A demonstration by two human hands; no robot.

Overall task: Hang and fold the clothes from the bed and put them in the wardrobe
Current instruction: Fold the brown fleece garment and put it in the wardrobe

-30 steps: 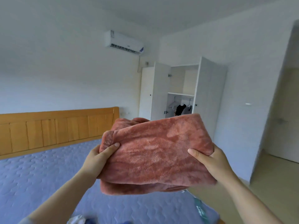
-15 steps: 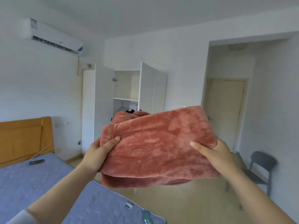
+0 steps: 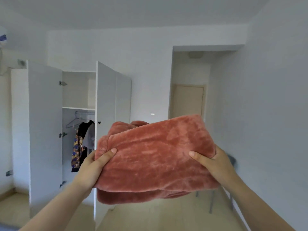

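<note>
Fleece garment (image 3: 155, 155), folded, gripped by left hand (image 3: 93, 167), right hand (image 3: 215, 164); wardrobe (image 3: 45, 114) open.

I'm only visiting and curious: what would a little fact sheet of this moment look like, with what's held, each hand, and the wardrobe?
Held item: folded pink fleece garment, lifted in front of the person
Left hand: grips its left edge, thumb on top
Right hand: grips its right edge, thumb on top
Wardrobe: ahead to the left, doors swung open
Inside: hanging clothes, dark and patterned, beside an empty hanger
Stage: garment folded, not yet in the wardrobe
</note>
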